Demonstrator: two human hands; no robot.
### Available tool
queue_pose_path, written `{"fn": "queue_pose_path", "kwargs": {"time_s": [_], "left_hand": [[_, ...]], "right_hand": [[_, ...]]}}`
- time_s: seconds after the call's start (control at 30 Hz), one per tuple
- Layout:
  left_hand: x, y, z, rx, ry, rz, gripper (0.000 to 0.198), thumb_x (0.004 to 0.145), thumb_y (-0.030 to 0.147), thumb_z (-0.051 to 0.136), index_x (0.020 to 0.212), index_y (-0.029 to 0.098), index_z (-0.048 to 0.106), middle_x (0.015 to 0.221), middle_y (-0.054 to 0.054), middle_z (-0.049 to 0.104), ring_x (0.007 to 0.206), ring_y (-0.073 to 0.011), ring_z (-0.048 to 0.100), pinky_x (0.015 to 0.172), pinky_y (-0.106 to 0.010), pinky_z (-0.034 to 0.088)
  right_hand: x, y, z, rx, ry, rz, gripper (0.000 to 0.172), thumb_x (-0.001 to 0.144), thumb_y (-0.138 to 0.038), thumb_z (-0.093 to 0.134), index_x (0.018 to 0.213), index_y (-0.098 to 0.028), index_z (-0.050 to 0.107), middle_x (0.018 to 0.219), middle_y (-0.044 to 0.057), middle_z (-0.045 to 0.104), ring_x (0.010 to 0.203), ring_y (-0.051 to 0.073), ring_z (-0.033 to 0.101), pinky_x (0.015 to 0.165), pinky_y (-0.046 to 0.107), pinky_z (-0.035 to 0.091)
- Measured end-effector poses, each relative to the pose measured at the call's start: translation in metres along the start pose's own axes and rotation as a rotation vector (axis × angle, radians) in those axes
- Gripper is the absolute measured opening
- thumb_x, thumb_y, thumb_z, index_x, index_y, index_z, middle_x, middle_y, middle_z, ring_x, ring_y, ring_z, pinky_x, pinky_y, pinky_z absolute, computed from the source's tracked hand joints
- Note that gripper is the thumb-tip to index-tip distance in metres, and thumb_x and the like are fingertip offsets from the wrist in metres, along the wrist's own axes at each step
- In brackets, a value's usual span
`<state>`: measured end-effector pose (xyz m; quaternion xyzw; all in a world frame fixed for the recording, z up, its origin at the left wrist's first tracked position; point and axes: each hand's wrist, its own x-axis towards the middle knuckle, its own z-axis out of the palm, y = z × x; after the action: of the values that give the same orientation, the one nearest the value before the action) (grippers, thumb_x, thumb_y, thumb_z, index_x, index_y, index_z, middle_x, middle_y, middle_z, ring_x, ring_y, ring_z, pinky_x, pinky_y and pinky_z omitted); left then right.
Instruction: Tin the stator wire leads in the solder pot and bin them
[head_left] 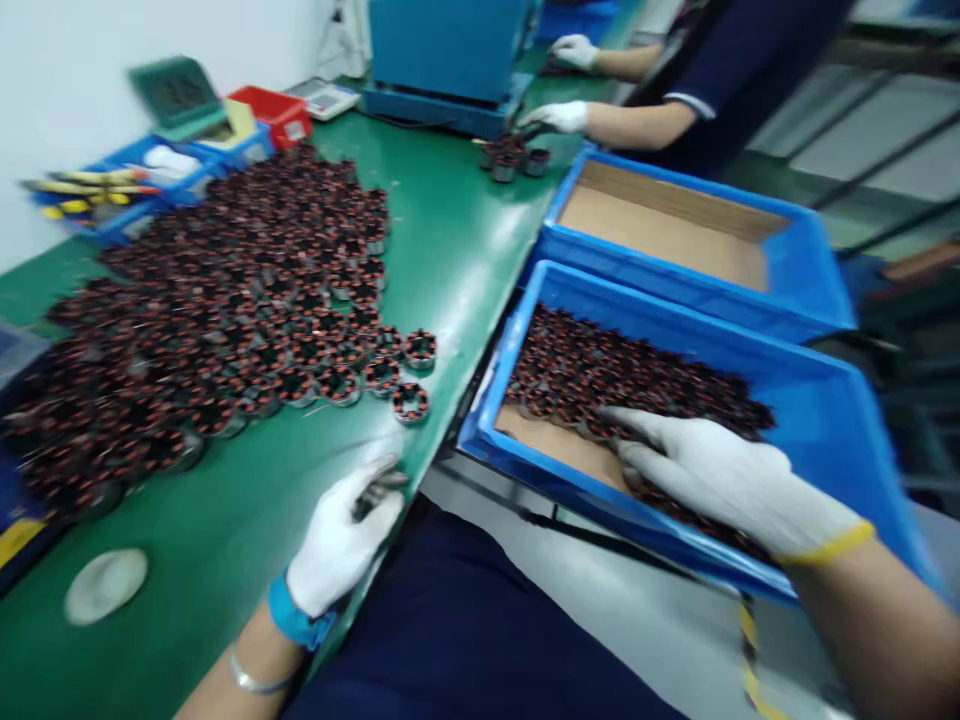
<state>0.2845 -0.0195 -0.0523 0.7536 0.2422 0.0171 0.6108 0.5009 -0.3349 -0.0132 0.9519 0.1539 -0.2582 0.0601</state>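
Note:
My left hand, in a white glove with grey fingertips, rests at the table's front edge. Its fingers are loosely bent, thumb apart, with nothing visible in them. Close by on the green table stand small round motor stators with black cores and copper windings. A large mass of the same stators covers the table's left side. Over a blue tray, my gloved right hand reaches in with fingers stretched and parted, touching or just above the packed stators. Its palm hides some of them.
Another blue tray with a cardboard lining stands behind. A co-worker's gloved hand touches a few stators. Farther back are a blue machine, a red bin and tool bins. A pale round object lies front left.

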Motion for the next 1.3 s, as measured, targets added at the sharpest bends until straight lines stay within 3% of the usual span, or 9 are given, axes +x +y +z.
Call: {"fn": "queue_pose_path", "kwargs": {"time_s": [0.07, 0.17, 0.23, 0.4, 0.57, 0.7, 0.87, 1.1, 1.3], "left_hand": [[-0.001, 0.000, 0.005, -0.018, 0.005, 0.026, 0.048, 0.080, 0.046, 0.070, 0.118, 0.017, 0.072, 0.103, -0.012, 0.079, 0.086, -0.0255, 0.075, 0.084, -0.039, 0.062], [-0.009, -0.003, 0.007, -0.100, 0.035, 0.021, 0.048, 0.080, 0.045, 0.070, 0.119, 0.017, 0.072, 0.105, -0.012, 0.078, 0.090, -0.0256, 0.074, 0.088, -0.039, 0.060], [-0.022, -0.008, 0.003, -0.173, 0.052, 0.004, 0.049, 0.080, 0.046, 0.071, 0.119, 0.017, 0.071, 0.105, -0.012, 0.078, 0.092, -0.0254, 0.074, 0.088, -0.038, 0.060], [-0.077, -0.032, -0.020, -0.285, 0.220, -0.096, 0.050, 0.080, 0.046, 0.075, 0.118, 0.015, 0.069, 0.103, -0.015, 0.076, 0.082, -0.0222, 0.071, 0.081, -0.037, 0.059], [-0.097, -0.030, -0.036, -0.504, 0.224, -0.051, 0.096, 0.059, 0.033, 0.089, 0.145, 0.020, 0.048, 0.134, -0.018, 0.063, 0.077, -0.0175, 0.069, 0.070, -0.033, 0.058], [-0.102, -0.021, -0.063, -0.565, 0.313, 0.115, 0.073, 0.060, 0.038, 0.091, 0.122, 0.015, 0.061, 0.116, -0.013, 0.070, 0.108, -0.0294, 0.068, 0.096, -0.040, 0.054], [-0.137, -0.038, -0.088, -0.595, 0.661, 0.063, 0.080, 0.066, 0.054, 0.088, 0.127, 0.014, 0.055, 0.115, -0.015, 0.071, 0.109, -0.0324, 0.068, 0.100, -0.047, 0.051], [-0.162, -0.057, -0.104, -0.422, 0.892, 0.192, 0.060, 0.080, 0.054, 0.074, 0.123, 0.015, 0.060, 0.124, -0.014, 0.070, 0.118, -0.0312, 0.064, 0.106, -0.044, 0.048], [-0.176, -0.061, -0.119, 0.304, 0.950, 0.070, 0.036, 0.089, 0.049, 0.058, 0.068, 0.021, 0.062, 0.071, -0.006, 0.065, 0.070, -0.0204, 0.061, 0.075, -0.034, 0.048]], "right_hand": [[0.001, -0.046, -0.001, 0.067, 0.166, -0.185, 0.069, 0.089, -0.044, 0.054, 0.155, -0.027, 0.045, 0.132, 0.016, 0.067, 0.114, 0.037, 0.067, 0.091, 0.046, 0.055], [0.010, -0.121, 0.006, 0.104, 0.399, -0.699, 0.065, 0.087, -0.046, 0.058, 0.146, -0.019, 0.054, 0.148, 0.017, 0.054, 0.134, 0.036, 0.053, 0.111, 0.045, 0.044], [0.019, -0.162, 0.013, 0.089, 0.474, -0.823, 0.057, 0.087, -0.044, 0.059, 0.137, -0.017, 0.061, 0.153, 0.017, 0.049, 0.136, 0.037, 0.050, 0.113, 0.047, 0.043], [0.023, -0.209, 0.035, 0.228, 0.402, -0.681, 0.030, 0.090, -0.040, 0.055, 0.105, -0.018, 0.069, 0.145, 0.017, 0.055, 0.119, 0.032, 0.064, 0.101, 0.043, 0.053], [-0.016, -0.248, 0.052, 0.424, 0.195, -1.213, 0.010, 0.081, -0.030, 0.064, 0.089, -0.025, 0.067, 0.136, 0.009, 0.065, 0.118, 0.024, 0.066, 0.100, 0.037, 0.055], [-0.053, -0.308, 0.052, 0.533, 0.172, -1.613, 0.030, 0.075, -0.017, 0.063, 0.103, -0.025, 0.067, 0.129, 0.008, 0.068, 0.120, 0.023, 0.066, 0.103, 0.038, 0.055], [-0.080, -0.370, 0.059, 0.689, 0.367, -1.632, 0.056, 0.069, -0.029, 0.072, 0.124, -0.022, 0.059, 0.124, 0.012, 0.067, 0.111, 0.028, 0.069, 0.094, 0.043, 0.060], [-0.103, -0.418, 0.081, 0.586, 0.394, -1.868, 0.038, 0.081, -0.025, 0.065, 0.118, -0.023, 0.056, 0.108, 0.011, 0.071, 0.094, 0.028, 0.074, 0.081, 0.039, 0.064], [-0.084, -0.408, 0.089, 0.482, 0.372, -1.972, 0.041, 0.083, -0.036, 0.065, 0.119, -0.020, 0.057, 0.108, 0.012, 0.068, 0.096, 0.025, 0.072, 0.080, 0.036, 0.064]]}}
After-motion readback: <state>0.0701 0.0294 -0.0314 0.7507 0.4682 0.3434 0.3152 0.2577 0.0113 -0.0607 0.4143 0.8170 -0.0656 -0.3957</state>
